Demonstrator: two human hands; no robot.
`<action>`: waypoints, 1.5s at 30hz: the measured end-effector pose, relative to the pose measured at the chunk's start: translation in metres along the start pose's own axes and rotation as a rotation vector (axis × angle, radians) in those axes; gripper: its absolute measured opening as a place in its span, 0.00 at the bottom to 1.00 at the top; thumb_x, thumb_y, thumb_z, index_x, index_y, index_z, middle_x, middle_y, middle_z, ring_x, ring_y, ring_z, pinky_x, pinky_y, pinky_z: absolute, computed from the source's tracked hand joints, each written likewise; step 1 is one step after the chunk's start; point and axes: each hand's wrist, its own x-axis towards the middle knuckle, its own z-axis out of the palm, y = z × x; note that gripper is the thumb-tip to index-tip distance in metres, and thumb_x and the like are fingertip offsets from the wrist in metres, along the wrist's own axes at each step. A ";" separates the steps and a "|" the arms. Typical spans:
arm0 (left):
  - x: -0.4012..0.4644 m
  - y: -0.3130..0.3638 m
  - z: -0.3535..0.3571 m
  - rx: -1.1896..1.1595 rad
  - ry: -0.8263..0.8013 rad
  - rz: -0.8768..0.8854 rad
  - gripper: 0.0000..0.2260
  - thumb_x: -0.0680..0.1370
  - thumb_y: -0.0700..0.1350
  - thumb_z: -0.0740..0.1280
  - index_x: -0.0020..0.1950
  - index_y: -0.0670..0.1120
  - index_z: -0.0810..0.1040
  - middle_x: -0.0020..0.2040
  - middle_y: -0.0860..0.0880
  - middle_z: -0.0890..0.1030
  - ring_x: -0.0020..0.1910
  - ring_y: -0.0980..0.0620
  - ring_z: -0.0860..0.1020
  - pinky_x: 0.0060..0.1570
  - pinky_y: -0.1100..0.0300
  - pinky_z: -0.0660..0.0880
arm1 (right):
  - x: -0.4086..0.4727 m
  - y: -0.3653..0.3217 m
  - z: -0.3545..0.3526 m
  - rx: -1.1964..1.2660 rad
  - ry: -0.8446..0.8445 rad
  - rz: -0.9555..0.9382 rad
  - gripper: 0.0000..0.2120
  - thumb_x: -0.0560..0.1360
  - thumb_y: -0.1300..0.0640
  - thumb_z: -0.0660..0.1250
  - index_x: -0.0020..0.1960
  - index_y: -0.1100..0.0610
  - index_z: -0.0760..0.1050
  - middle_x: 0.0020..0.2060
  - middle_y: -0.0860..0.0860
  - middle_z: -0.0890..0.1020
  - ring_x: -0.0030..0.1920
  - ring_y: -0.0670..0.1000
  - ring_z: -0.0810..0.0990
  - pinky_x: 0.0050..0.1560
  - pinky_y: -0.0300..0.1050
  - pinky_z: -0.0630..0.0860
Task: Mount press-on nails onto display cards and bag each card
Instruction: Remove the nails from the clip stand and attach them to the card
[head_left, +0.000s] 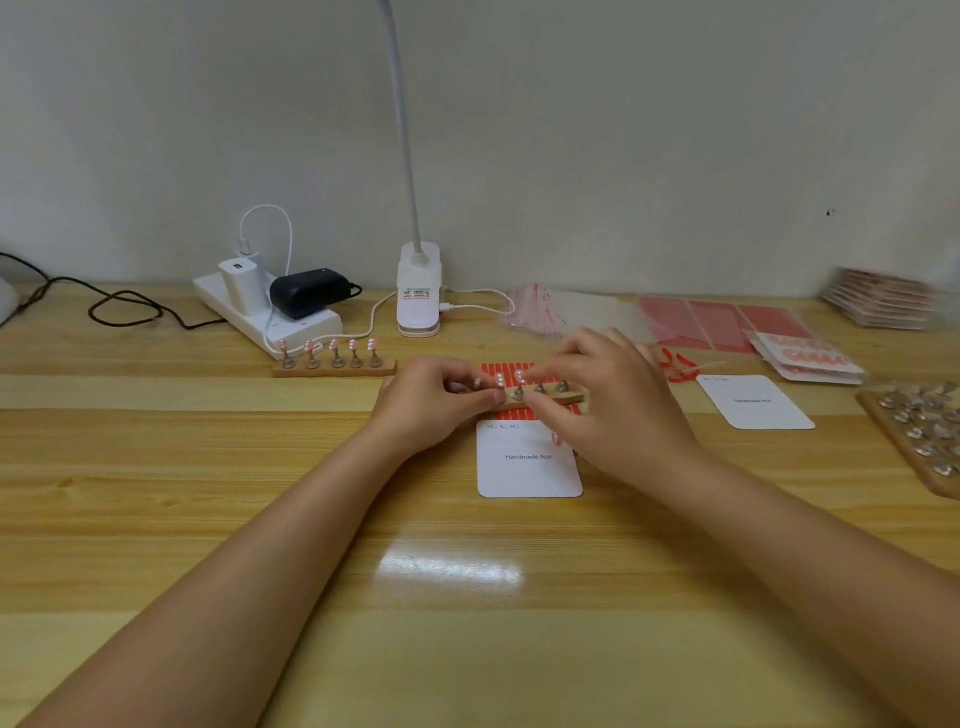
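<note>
Wooden holder (558, 399): left end hidden under the left hand (423, 402).
Right hand (610, 400): fingertips motion-blurred, grip unclear.
Bags (535, 309): blurred.
Peg tray (919, 441): cut off by right edge.
Card stack (883, 299): blurred.

Light is even and fairly bright, coming from above. A white glare patch lies on the table (452, 569) between the forearms. Shadows are soft and faint. The right hand (618, 400) is motion-blurred, the far right edge is smeared, and wide-angle distortion bends the table's back edge.
</note>
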 end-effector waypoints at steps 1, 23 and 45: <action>0.000 0.000 0.000 -0.006 0.003 0.012 0.04 0.68 0.52 0.73 0.36 0.59 0.79 0.31 0.59 0.77 0.35 0.59 0.73 0.46 0.58 0.70 | 0.008 -0.002 0.003 -0.014 -0.029 -0.012 0.11 0.73 0.47 0.68 0.53 0.48 0.80 0.44 0.44 0.74 0.49 0.46 0.69 0.48 0.39 0.54; -0.003 0.003 -0.001 0.052 -0.001 0.065 0.07 0.71 0.49 0.72 0.36 0.59 0.77 0.37 0.58 0.78 0.43 0.54 0.74 0.59 0.44 0.69 | 0.044 0.005 0.009 0.259 0.179 0.244 0.06 0.74 0.55 0.67 0.40 0.52 0.81 0.36 0.42 0.75 0.41 0.44 0.72 0.51 0.47 0.70; -0.028 0.010 0.000 0.446 -0.094 0.617 0.16 0.71 0.55 0.71 0.56 0.50 0.82 0.44 0.50 0.77 0.42 0.51 0.74 0.36 0.58 0.69 | -0.031 0.010 0.008 0.075 0.054 0.036 0.01 0.69 0.59 0.73 0.39 0.55 0.83 0.37 0.49 0.79 0.42 0.53 0.75 0.49 0.44 0.59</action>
